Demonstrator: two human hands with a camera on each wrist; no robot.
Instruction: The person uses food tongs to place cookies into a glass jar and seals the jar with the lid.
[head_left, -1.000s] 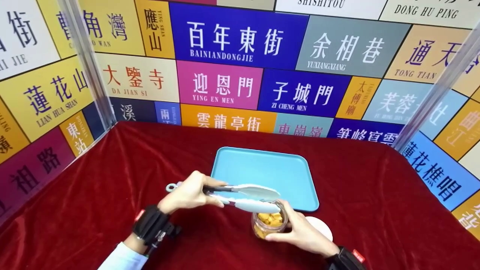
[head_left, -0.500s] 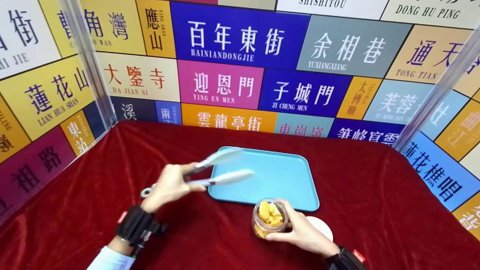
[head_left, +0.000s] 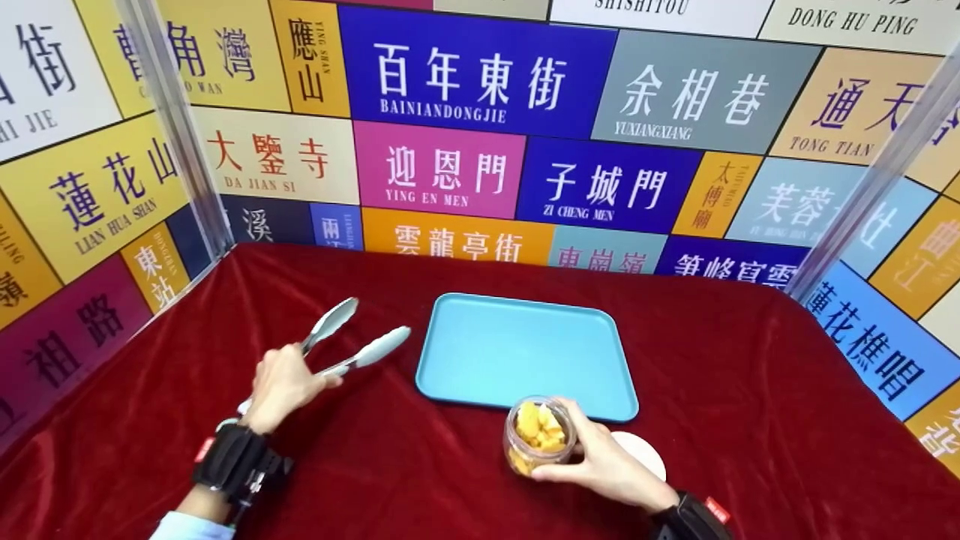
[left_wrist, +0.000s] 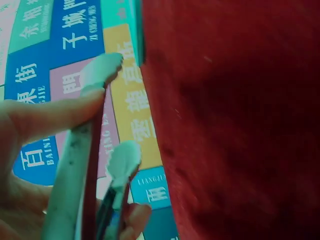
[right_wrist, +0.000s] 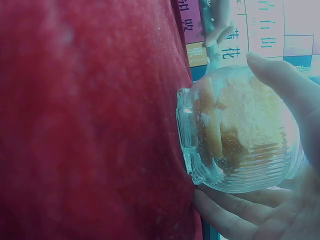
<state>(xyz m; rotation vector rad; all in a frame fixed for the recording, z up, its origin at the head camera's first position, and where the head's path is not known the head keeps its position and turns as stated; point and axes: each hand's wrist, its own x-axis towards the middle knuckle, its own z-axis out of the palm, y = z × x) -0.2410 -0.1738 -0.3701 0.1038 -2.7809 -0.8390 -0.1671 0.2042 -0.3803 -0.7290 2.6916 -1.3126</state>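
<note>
My left hand (head_left: 285, 386) grips a pair of tongs (head_left: 379, 346) by their arms, left of the tray. Their pale scalloped tips stand spread apart with nothing between them; the left wrist view shows thumb and fingers on either arm of the tongs (left_wrist: 75, 170). My right hand (head_left: 600, 461) holds a clear ribbed glass jar (head_left: 517, 454) on the cloth, thumb on the near side and fingers behind. Yellow chunks of food (head_left: 540, 427) fill the lidless jar. In the right wrist view the chunks (right_wrist: 240, 120) press against the jar's wall.
A light blue rectangular tray (head_left: 525, 352) lies behind the jar. Beside my right hand is a white round lid (head_left: 641, 454), partly covered by it. Dark red cloth (head_left: 420, 480) covers the table, and walls of colourful street-sign panels (head_left: 480, 67) enclose it.
My left hand has carried the tongs from above the jar, past the tray, to the left side of the table. My right hand and the jar have stayed put.
</note>
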